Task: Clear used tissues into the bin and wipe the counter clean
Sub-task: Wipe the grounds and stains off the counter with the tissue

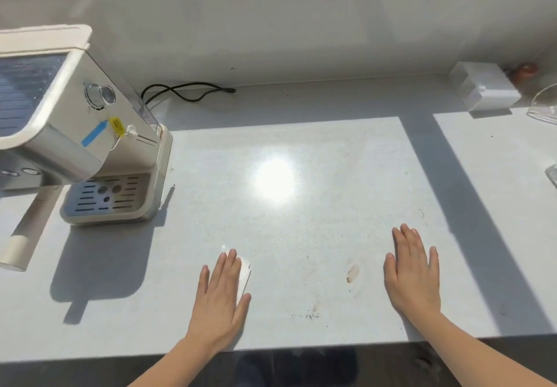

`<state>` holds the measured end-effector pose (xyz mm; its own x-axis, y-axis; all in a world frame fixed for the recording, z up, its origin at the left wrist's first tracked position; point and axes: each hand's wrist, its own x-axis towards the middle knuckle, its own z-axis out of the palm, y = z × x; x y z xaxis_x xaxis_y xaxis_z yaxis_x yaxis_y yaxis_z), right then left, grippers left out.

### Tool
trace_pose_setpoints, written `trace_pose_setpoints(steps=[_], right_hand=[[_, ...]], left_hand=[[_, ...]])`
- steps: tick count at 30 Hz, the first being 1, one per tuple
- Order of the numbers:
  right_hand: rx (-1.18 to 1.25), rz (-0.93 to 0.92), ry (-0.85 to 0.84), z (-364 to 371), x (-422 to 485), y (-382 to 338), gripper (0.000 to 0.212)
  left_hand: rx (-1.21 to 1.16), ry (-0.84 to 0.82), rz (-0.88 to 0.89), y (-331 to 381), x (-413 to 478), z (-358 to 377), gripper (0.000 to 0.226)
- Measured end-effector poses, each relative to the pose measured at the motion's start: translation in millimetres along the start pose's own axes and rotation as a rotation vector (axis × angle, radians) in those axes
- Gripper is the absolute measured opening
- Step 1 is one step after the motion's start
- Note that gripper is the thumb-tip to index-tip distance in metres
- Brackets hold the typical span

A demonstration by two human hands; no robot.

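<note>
Seemingly wiping the counter (301, 133): pressing the left hand (221, 299) flat, fingers straight and together, on the tissue (244, 275) at lower centre, gripping nothing. Resting the right hand (413, 275) flat at lower right, fingers straight, holding nothing. Probably best keeping pressure even and sweeping right toward the stain (353, 273) and crumbs (306, 315). Lying in hard sun, glaring at centre. Sharing space with the machine (90, 133) at left, box (485, 89) upper right, cable (187, 92) behind. Seeing no bin.

Left hand (218, 299) flat on white tissue (244, 275), right hand (413, 272) flat on counter (301, 235), brown stain (353, 273) between, espresso machine (90, 133) stood left.
</note>
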<state>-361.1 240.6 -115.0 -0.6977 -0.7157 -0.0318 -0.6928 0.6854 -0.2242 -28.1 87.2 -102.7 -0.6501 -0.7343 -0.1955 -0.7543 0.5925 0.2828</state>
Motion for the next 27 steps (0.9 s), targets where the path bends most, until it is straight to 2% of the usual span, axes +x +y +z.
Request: trace_pose_setpoints(steps=[5,8,11,14,19,21,24,27], right_hand=[[0.005,0.000,0.003,-1,-1,0,0.060],[0.012,-0.002,0.006,-2,0,0,0.060],[0.011,0.002,0.002,-1,0,1,0.058],[0.015,0.002,0.002,-1,0,1,0.058],[0.016,-0.001,0.001,-3,-1,1,0.059],[0.015,-0.001,-0.001,-3,-1,1,0.059],[0.017,0.005,-0.007,-2,-1,1,0.059],[0.024,0.016,-0.016,-1,-1,0,0.058]], left_hand=[[0.099,-0.102,0.239,116,11,28,0.066],[0.135,-0.091,0.233,154,17,33,0.066],[0.147,-0.075,0.203,147,16,30,0.064],[0.063,-0.087,0.070,112,9,27,0.064],[-0.061,0.022,-0.354,16,-6,10,0.062],[-0.098,0.062,-0.472,-16,-3,-3,0.059],[-0.111,0.072,-0.599,-47,20,-21,0.058],[-0.077,0.054,-0.604,-60,52,-32,0.057]])
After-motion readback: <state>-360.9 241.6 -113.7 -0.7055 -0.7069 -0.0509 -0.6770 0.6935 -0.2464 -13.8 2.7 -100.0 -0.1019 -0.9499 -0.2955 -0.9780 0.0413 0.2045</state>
